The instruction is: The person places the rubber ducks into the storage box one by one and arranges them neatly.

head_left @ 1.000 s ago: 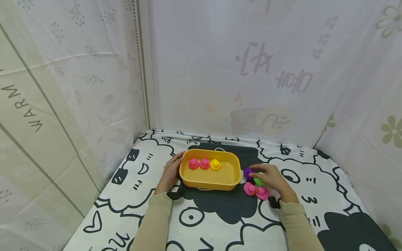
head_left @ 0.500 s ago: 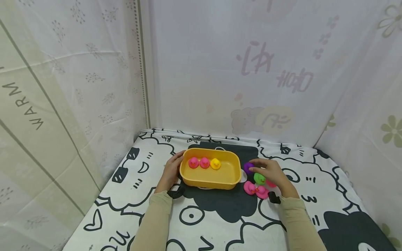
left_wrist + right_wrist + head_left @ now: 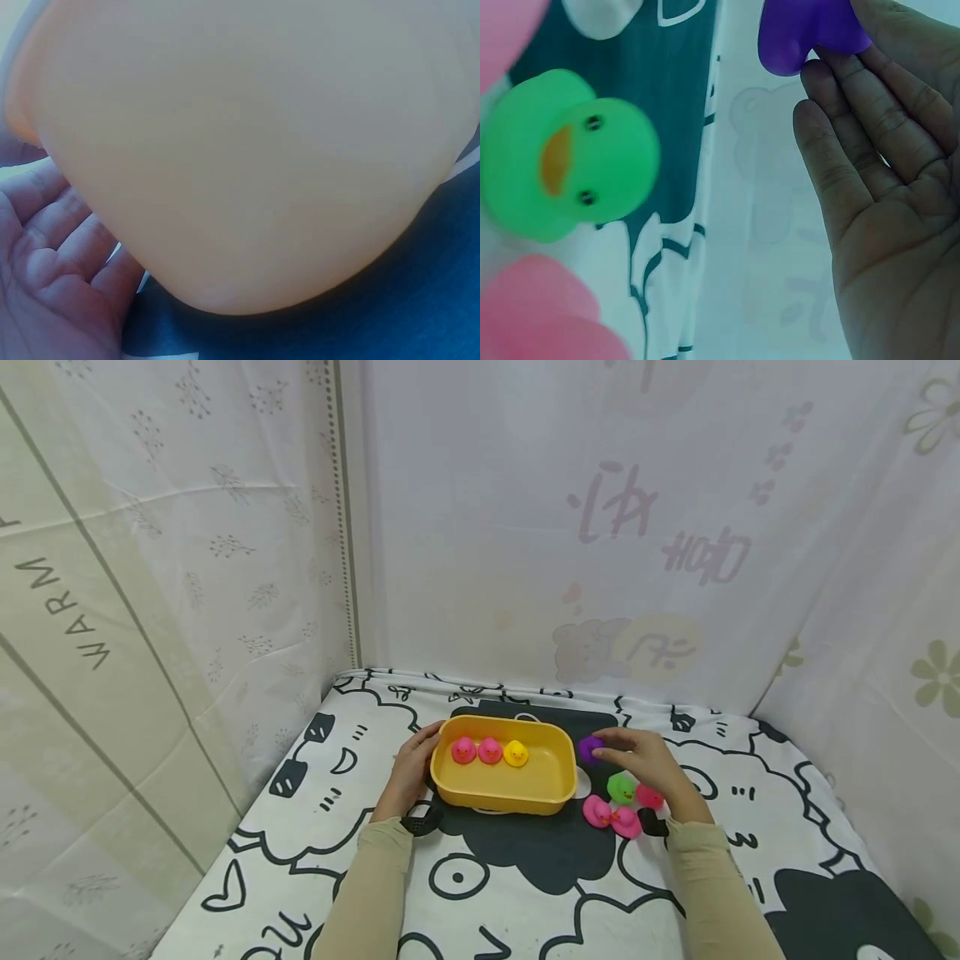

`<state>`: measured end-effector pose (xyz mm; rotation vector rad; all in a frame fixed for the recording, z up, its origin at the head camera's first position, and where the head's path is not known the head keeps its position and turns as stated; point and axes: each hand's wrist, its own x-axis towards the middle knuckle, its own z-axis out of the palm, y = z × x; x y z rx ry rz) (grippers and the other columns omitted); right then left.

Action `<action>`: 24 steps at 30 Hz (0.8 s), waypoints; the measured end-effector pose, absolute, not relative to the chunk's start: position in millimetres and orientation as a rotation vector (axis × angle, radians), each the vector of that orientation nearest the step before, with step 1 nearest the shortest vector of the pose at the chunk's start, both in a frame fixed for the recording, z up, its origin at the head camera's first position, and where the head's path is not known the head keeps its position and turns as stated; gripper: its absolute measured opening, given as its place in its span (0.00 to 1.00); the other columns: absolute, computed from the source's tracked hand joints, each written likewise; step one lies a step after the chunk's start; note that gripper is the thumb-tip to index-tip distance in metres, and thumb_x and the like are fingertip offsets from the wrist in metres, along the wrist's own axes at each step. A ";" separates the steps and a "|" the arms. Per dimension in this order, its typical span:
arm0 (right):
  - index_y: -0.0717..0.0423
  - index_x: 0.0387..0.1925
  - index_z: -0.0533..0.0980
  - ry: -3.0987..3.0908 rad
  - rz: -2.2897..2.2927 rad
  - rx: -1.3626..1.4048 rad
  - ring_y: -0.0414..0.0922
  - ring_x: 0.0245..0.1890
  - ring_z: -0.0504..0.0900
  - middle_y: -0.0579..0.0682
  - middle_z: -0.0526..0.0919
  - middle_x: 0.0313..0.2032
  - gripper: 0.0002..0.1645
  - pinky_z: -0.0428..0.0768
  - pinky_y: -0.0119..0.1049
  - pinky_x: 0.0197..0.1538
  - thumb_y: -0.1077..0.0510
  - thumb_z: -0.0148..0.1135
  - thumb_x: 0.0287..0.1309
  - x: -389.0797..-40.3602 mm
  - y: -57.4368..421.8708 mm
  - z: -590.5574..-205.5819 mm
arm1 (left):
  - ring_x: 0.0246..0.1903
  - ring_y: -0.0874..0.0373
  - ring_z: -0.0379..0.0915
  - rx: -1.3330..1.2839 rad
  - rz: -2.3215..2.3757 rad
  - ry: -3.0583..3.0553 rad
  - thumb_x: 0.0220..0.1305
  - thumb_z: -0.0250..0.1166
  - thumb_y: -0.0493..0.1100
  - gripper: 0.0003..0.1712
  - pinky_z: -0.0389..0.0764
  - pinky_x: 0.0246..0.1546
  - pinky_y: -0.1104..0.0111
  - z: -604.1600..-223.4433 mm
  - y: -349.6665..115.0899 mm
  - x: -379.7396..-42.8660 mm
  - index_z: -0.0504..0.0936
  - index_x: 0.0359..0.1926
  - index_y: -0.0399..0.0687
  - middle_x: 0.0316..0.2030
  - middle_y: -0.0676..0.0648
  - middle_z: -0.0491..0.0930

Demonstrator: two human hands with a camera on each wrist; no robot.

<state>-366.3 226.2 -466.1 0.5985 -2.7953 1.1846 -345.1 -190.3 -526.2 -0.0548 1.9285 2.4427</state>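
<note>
— Close in, a smooth, two-lobed purple toy (image 3: 587, 749) is pinched by the right hand (image 3: 648, 762), just beside the yellow tray (image 3: 502, 801).
— Any shift seen?
— Yes! Since a second ago it has been carried farther from the body; the green duck (image 3: 621, 788), partly covered then by that hand, is now exposed.
— And farther off?
— The tray's outer wall is touched by the left hand (image 3: 407, 774), fingers loosely extended; three ducks (image 3: 490, 751) are held inside.

Left curtain (image 3: 172, 693), well left of yellow tray (image 3: 487, 797): "WARM" (image 3: 63, 614), reading upward. Back curtain (image 3: 465, 527), behind and right of tray: faint pinkish lettering (image 3: 705, 556), not securely legible. Sheet (image 3: 442, 927), front-left of tray: black script (image 3: 285, 933), cut off, unread.
</note>
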 end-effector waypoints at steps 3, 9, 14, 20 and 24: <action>0.45 0.54 0.83 -2.787 1.189 0.634 0.53 0.54 0.84 0.47 0.86 0.50 0.26 0.84 0.51 0.52 0.39 0.70 0.58 -368.4 221.8 -459.5 | 0.67 0.48 0.66 -0.059 2.439 1.941 0.77 0.53 0.50 0.24 0.67 0.69 0.58 -526.4 -190.3 -344.8 0.72 0.69 0.54 0.69 0.47 0.69; 0.44 0.53 0.83 -2.773 1.152 0.720 0.51 0.52 0.85 0.46 0.86 0.49 0.24 0.84 0.48 0.52 0.40 0.70 0.58 -375.7 209.8 -449.1 | 0.67 0.49 0.66 -0.055 2.428 1.960 0.77 0.53 0.51 0.24 0.68 0.68 0.58 -528.3 -190.9 -346.5 0.72 0.69 0.54 0.69 0.48 0.69; 0.44 0.53 0.83 -2.825 1.169 0.733 0.50 0.52 0.85 0.47 0.86 0.49 0.25 0.83 0.48 0.54 0.40 0.71 0.57 -380.1 194.8 -443.4 | 0.67 0.48 0.66 -0.059 2.425 1.961 0.77 0.54 0.51 0.24 0.67 0.69 0.58 -529.2 -191.3 -347.9 0.72 0.69 0.53 0.69 0.47 0.69; 0.47 0.53 0.83 -2.889 1.164 0.773 0.52 0.54 0.84 0.48 0.86 0.50 0.22 0.82 0.50 0.56 0.45 0.72 0.58 -383.1 174.6 -441.5 | 0.67 0.48 0.66 -0.052 2.428 1.964 0.76 0.54 0.51 0.24 0.68 0.69 0.57 -529.7 -192.4 -347.8 0.73 0.69 0.54 0.69 0.47 0.69; 0.48 0.52 0.84 -2.908 1.103 0.860 0.51 0.52 0.84 0.48 0.86 0.48 0.21 0.83 0.49 0.55 0.47 0.72 0.59 -387.1 164.3 -445.5 | 0.67 0.49 0.66 -0.042 2.427 1.965 0.76 0.55 0.52 0.25 0.68 0.69 0.58 -529.5 -192.6 -348.0 0.73 0.69 0.54 0.69 0.47 0.69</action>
